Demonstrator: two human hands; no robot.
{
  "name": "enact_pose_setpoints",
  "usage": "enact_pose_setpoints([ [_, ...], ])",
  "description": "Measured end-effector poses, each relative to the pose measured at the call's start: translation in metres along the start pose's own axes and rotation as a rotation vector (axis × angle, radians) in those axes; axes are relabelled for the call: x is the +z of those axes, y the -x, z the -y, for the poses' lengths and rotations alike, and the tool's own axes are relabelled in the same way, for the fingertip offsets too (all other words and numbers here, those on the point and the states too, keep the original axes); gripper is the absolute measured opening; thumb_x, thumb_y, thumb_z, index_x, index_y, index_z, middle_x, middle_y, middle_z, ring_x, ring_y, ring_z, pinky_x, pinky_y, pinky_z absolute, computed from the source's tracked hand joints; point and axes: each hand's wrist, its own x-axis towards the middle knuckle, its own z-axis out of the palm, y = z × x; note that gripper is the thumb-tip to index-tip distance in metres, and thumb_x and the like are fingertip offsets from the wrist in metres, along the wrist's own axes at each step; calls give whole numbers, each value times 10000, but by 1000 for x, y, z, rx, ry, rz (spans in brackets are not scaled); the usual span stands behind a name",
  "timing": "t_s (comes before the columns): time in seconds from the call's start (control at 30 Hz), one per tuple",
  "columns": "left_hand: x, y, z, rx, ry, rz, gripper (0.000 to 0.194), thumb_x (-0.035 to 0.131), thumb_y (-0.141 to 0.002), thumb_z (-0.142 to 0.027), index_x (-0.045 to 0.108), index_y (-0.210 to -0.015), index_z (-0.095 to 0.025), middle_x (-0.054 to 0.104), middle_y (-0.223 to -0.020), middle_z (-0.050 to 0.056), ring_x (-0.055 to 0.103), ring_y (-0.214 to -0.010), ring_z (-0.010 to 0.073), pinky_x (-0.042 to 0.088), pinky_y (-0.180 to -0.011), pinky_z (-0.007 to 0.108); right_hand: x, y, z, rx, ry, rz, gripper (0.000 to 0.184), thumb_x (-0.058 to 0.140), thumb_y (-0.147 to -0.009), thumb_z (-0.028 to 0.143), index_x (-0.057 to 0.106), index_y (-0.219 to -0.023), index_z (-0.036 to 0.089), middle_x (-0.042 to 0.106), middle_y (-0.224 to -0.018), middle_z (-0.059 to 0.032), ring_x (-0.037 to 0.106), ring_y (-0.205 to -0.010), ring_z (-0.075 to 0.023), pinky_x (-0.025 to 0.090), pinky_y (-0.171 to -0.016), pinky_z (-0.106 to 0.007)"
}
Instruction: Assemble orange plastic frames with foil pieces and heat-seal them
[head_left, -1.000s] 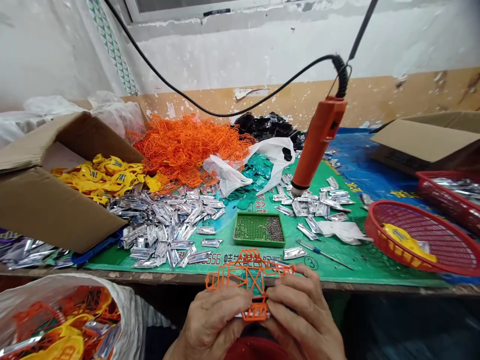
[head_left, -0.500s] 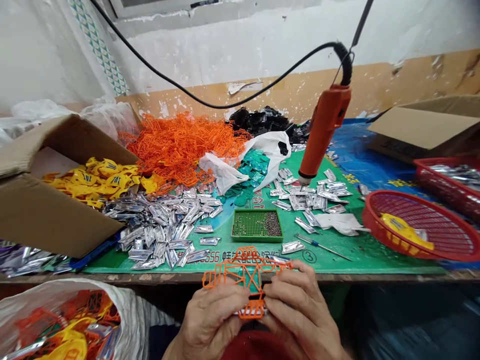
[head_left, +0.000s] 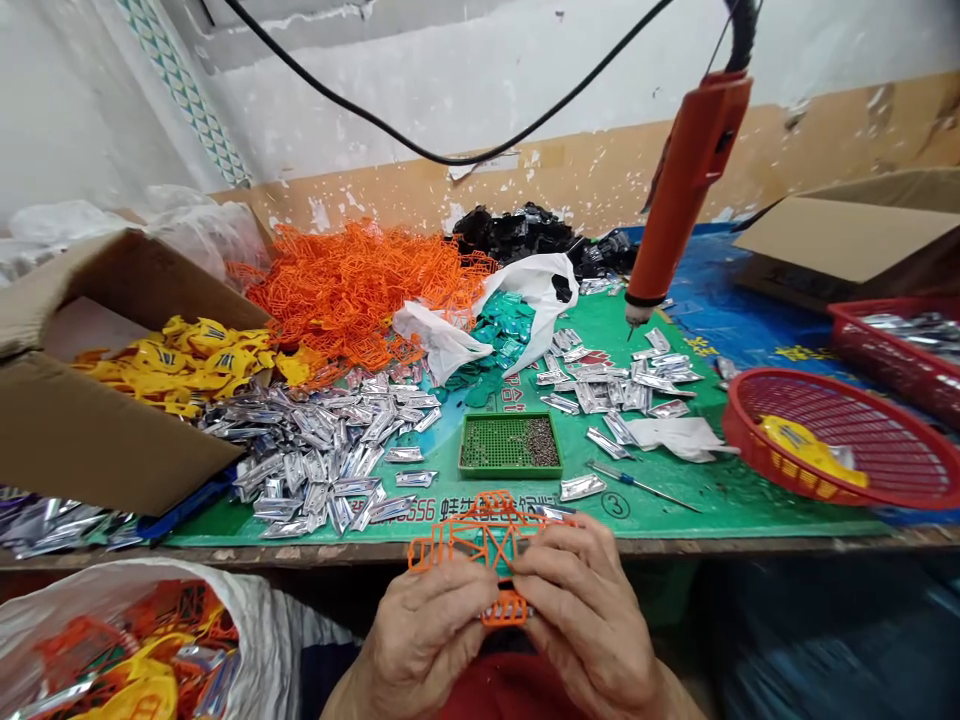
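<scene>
at the counter's near edge (head_left: 750, 548), the fingers of the left hand (head_left: 435, 622) and right hand (head_left: 581, 605) pinch an orange frame (head_left: 495, 540) between them. beyond it sits a green tray (head_left: 499, 446), silvery pieces (head_left: 322, 450) heaped to its left.

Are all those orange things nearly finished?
Probably not. Maybe done: the mixed orange and yellow pieces in the white sack, though I can't be sure. In hand: one orange frame, held by the left hand and right hand. Left to do, it seems: the big orange heap and many silver pieces.
</scene>
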Motion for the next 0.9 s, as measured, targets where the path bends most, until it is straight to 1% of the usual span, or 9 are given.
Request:
enact_pose_setpoints([
  [0.13,9,6,-2,-95,-82,-166,295,559,-873,-104,545,-1157,-184,660,-1069,99,663,-966,152,569,-809,231,-1,3,-4,-36,89,-54,144,533,-886,157,656,-959,180,723,-834,-40,614,-858,-181,425,-894,-404],
  [0.17,10,7,-2,-118,-92,-189,306,568,-862,-98,538,-1156,-177,646,-1092,106,654,-988,156,567,-825,237,-2,3,-6,-53,106,-58,147,544,-881,153,657,-970,181,726,-834,-38,619,-857,-180,430,-893,-401],
  [0.23,11,8,-3,-137,-107,-191,278,562,-845,-71,554,-1106,-168,641,-1082,98,651,-979,149,561,-840,227,-2,5,-8,-83,129,-58,143,556,-875,155,661,-969,181,730,-833,-36,627,-855,-180,436,-894,-399],
  [0.37,11,10,-4,-121,-143,-176,209,529,-847,-46,579,-1003,-175,655,-1030,83,666,-934,137,564,-825,213,-1,9,-11,-133,142,-51,120,557,-868,145,664,-922,158,735,-822,-51,629,-879,-185,418,-935,-407],
  [0.43,11,11,-4,-124,-143,-180,194,525,-858,-60,576,-998,-185,663,-1013,80,673,-926,144,576,-806,223,0,12,-13,-134,146,-46,132,560,-865,150,666,-939,174,737,-830,-44,636,-889,-183,418,-950,-403],
  [0.5,11,13,-4,-127,-141,-183,193,523,-868,-71,574,-1006,-196,670,-1000,75,679,-922,148,584,-794,233,1,15,-14,-119,155,-42,158,563,-863,167,667,-972,215,736,-852,-26,645,-891,-177,422,-959,-402],
  [0.6,12,15,-5,-124,-149,-198,186,524,-874,-80,577,-1006,-198,675,-992,73,685,-901,144,589,-777,227,3,19,-16,-101,164,-41,182,564,-862,181,666,-995,251,731,-875,-17,653,-891,-174,418,-977,-408],
  [0.73,13,16,-5,-122,-162,-212,186,535,-865,-65,583,-995,-189,673,-991,76,688,-881,132,584,-770,202,6,20,-16,-96,183,-43,186,537,-879,193,666,-999,249,730,-877,-27,656,-884,-176,416,-984,-413],
  [0.9,13,16,-5,-124,-112,-217,200,535,-850,-33,589,-982,-173,671,-965,69,681,-852,116,572,-768,179,9,19,-16,-113,192,-57,176,527,-887,199,674,-981,224,730,-868,-40,651,-878,-179,426,-963,-397],
])
